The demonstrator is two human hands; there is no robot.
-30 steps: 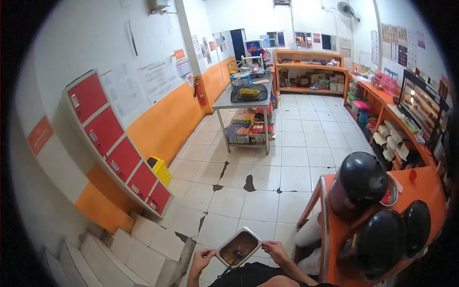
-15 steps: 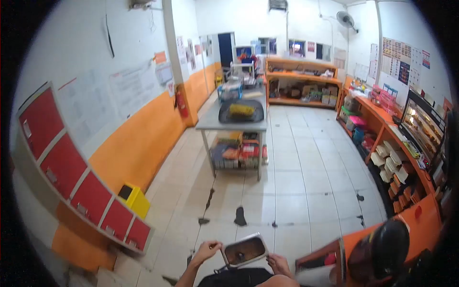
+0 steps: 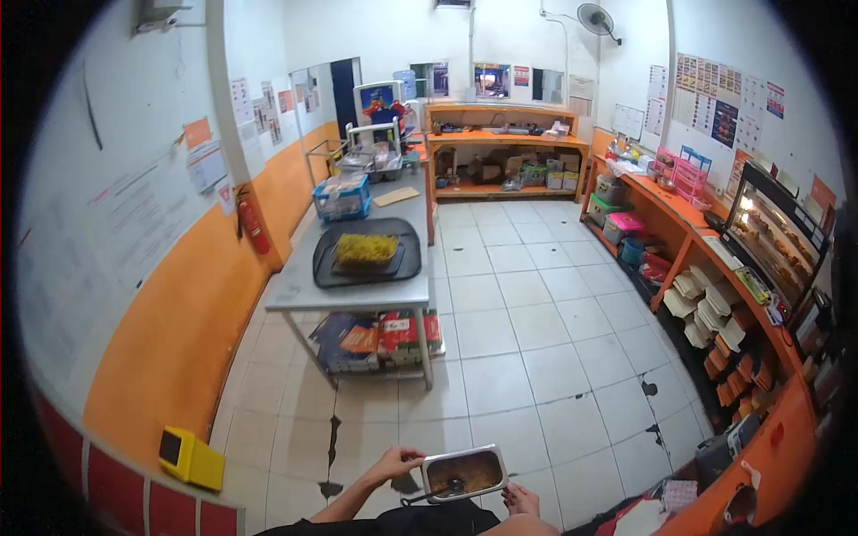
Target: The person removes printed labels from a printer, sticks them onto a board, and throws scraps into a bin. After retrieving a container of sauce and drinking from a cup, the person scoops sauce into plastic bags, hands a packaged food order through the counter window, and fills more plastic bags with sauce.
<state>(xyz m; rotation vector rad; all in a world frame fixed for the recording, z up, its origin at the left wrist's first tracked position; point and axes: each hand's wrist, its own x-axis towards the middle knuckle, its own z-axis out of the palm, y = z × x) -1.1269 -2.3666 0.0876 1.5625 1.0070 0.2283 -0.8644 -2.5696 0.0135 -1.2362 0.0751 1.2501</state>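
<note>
A rectangular metal food pan [image 3: 496, 454] is held in front of my body, low in the view. Inside it lies brownish food [image 3: 478, 471], whose kind I cannot make out. A dark-handled ladle or spoon [image 3: 431, 494] rests in the pan, its handle sticking out over the near left edge. My left hand [image 3: 399, 463] is closed on the pan's left rim. At the lower right corner, my right hand [image 3: 520, 500] grips the pan with its fingers bent.
Ahead on the left stands a metal table [image 3: 295, 290] bearing a black tray [image 3: 326, 275] with yellow shredded food [image 3: 366, 248]. An orange counter [image 3: 715, 223] with a lit display case [image 3: 776, 223] runs along the right. A yellow bin [image 3: 198, 460] stands by the left wall.
The view has moved forward: the metal table looks nearer and further left, and the red lockers have mostly slipped out at lower left. Both hands still hold the pan.
</note>
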